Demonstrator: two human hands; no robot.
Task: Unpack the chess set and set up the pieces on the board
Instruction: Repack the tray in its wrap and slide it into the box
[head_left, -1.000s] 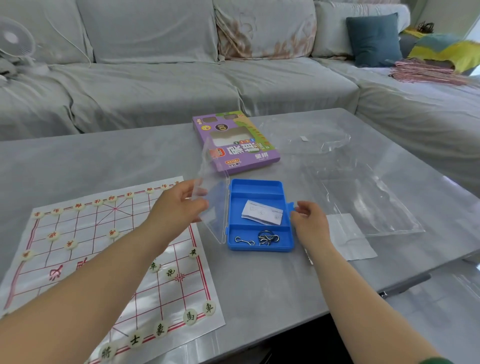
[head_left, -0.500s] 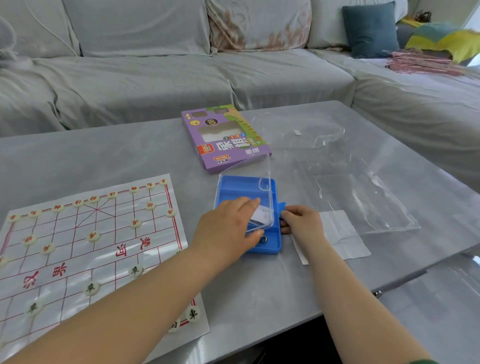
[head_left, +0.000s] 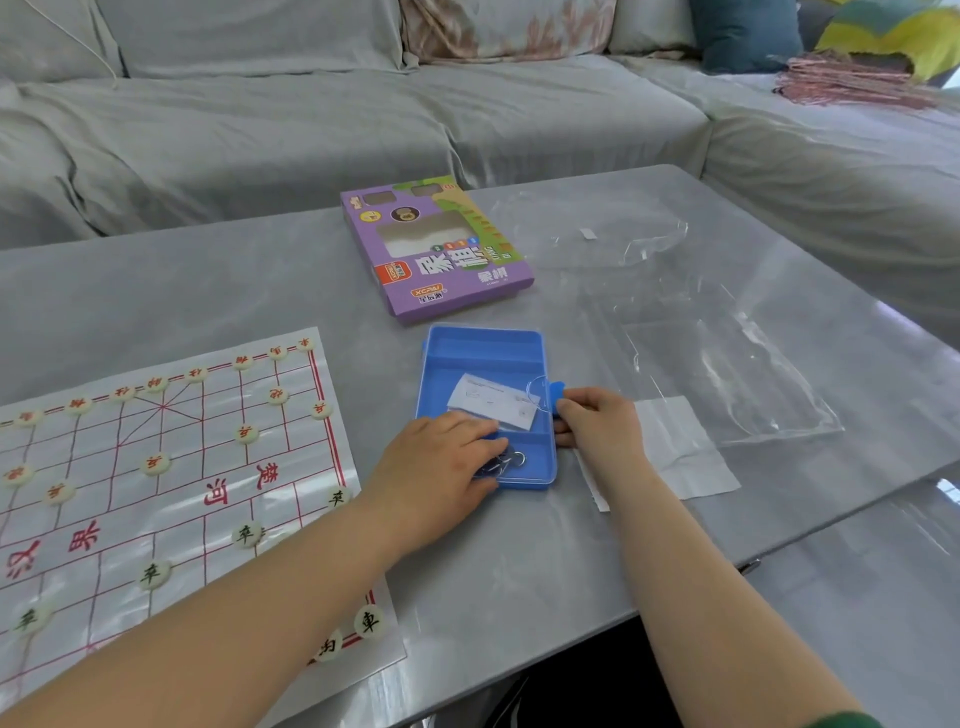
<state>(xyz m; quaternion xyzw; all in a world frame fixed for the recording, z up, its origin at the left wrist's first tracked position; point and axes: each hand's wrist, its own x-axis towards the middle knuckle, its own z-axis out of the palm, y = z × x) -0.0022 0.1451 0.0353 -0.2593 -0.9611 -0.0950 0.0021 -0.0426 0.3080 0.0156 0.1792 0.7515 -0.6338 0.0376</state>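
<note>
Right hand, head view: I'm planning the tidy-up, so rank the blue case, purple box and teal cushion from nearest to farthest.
1. blue case, pinched at its latch by the right hand.
2. purple box, farther back on the table.
3. teal cushion, on the sofa.

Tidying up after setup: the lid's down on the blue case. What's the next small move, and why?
Probably snap the latch shut with the right hand: its fingers are at it, and the left hand presses the lid flat on the case.
</note>
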